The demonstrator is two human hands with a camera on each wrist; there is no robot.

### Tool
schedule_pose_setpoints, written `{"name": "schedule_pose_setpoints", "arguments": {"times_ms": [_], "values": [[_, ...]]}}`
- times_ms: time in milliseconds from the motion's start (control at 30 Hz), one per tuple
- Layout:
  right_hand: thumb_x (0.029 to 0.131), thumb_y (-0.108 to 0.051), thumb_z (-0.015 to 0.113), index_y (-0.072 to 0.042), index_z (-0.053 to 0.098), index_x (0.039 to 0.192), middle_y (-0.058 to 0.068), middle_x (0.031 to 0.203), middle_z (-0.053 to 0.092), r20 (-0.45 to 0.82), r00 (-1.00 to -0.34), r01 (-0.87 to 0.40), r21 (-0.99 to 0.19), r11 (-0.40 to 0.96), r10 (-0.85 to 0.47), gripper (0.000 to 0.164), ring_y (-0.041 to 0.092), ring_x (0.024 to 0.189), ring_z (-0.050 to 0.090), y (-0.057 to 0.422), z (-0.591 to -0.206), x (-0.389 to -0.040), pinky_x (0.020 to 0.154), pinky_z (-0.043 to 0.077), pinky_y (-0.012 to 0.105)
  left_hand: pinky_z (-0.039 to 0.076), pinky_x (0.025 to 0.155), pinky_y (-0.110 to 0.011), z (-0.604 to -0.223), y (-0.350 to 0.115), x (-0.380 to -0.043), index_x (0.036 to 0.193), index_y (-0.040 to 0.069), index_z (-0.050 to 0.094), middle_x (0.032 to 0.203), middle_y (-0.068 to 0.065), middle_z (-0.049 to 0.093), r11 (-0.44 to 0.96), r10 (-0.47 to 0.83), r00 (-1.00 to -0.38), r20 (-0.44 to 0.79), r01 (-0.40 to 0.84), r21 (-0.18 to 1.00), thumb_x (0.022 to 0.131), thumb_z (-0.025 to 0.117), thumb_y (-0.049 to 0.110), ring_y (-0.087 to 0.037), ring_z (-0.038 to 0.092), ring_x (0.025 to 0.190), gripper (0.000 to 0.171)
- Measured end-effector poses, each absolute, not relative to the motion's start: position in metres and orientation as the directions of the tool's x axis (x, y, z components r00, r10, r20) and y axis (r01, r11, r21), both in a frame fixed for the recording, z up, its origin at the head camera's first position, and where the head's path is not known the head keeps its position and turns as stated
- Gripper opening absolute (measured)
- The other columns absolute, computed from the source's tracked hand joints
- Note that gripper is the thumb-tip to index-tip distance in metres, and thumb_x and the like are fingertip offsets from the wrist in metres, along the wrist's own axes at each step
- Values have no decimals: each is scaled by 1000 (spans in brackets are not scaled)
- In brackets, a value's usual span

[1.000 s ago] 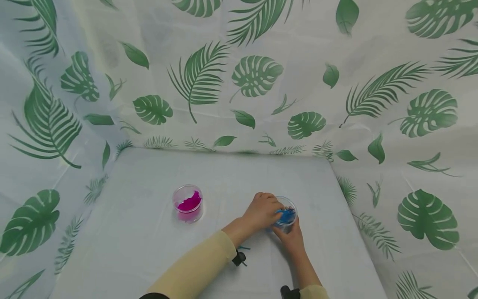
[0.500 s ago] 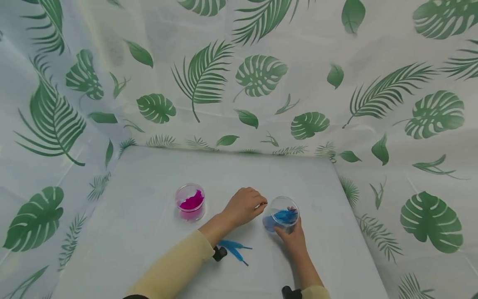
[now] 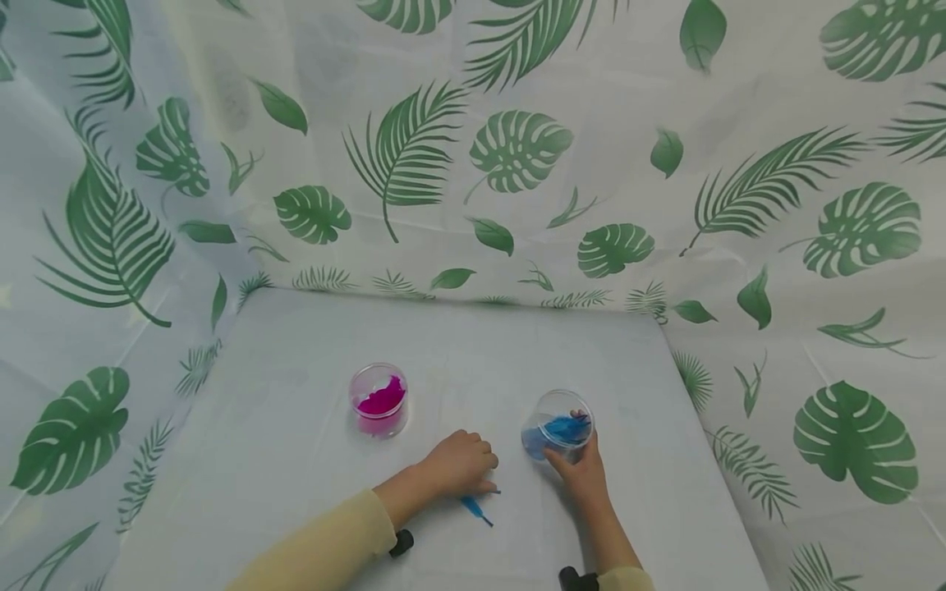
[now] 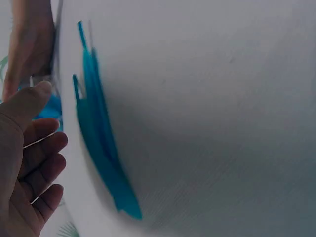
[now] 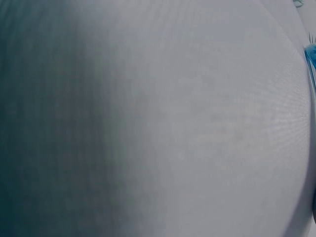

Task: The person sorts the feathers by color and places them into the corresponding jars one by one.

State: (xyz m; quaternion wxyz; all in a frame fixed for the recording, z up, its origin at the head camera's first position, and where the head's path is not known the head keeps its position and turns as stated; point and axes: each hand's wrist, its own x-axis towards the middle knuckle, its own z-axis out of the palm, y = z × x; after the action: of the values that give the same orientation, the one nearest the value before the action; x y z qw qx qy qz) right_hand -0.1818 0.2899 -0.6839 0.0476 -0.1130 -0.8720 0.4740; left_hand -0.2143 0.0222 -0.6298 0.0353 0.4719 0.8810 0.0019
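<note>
My right hand [image 3: 582, 476] holds a clear round plastic tub [image 3: 545, 408] with blue feathers [image 3: 567, 428] in it, thumb on the near side. On the white table, left of that tub, lie a few loose blue feathers [image 3: 475, 507], partly hidden in the head view by my left hand [image 3: 460, 465]. The left wrist view shows these feathers [image 4: 106, 148] lying side by side, quills toward the top. Beside them my left hand [image 4: 37, 153] is apart, its fingers loosely bent and nothing held. The right wrist view catches only a sliver of the tub [image 5: 311, 61] at its edge.
A second clear tub [image 3: 360, 382] holding magenta feathers [image 3: 383, 399] stands to the left on the white table [image 3: 296, 492]. Leaf-printed sheeting [image 3: 414, 164] rises along the table's back and sides. A small black wrist device [image 3: 401, 542] sits at the left cuff.
My left hand has come out of the tub of blue feathers and moved left and nearer, over the loose feathers. The right hand keeps its grip on the tub.
</note>
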Motion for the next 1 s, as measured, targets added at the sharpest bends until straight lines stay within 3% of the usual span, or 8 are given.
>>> {"name": "schedule_pose_setpoints", "arguments": {"times_ms": [433,700,1000], "values": [[79,-36,83,-19,19,157,16,161,30,-46,-969,171,-835,523,244,102,40,150,23,290,-684,-181,121,17,60,36,64,-23,-641,32,-198,92,28,70,82,12,62,540,840,-542,-33,839,-66,91,65,33,-8,51,75,7],[80,-38,82,-23,18,157,15,161,28,-71,-969,188,-837,514,238,101,39,150,22,289,-682,-180,120,16,60,34,64,-23,-648,36,-196,93,27,70,82,11,62,523,847,-530,-45,845,-114,94,62,25,-8,49,74,9],[80,-38,82,-23,17,157,16,162,28,-74,-968,191,-834,518,239,102,39,150,22,290,-683,-181,120,16,61,31,63,-23,-648,38,-196,90,27,69,80,10,60,510,852,-523,-33,841,-180,96,61,27,-8,47,73,9]]}}
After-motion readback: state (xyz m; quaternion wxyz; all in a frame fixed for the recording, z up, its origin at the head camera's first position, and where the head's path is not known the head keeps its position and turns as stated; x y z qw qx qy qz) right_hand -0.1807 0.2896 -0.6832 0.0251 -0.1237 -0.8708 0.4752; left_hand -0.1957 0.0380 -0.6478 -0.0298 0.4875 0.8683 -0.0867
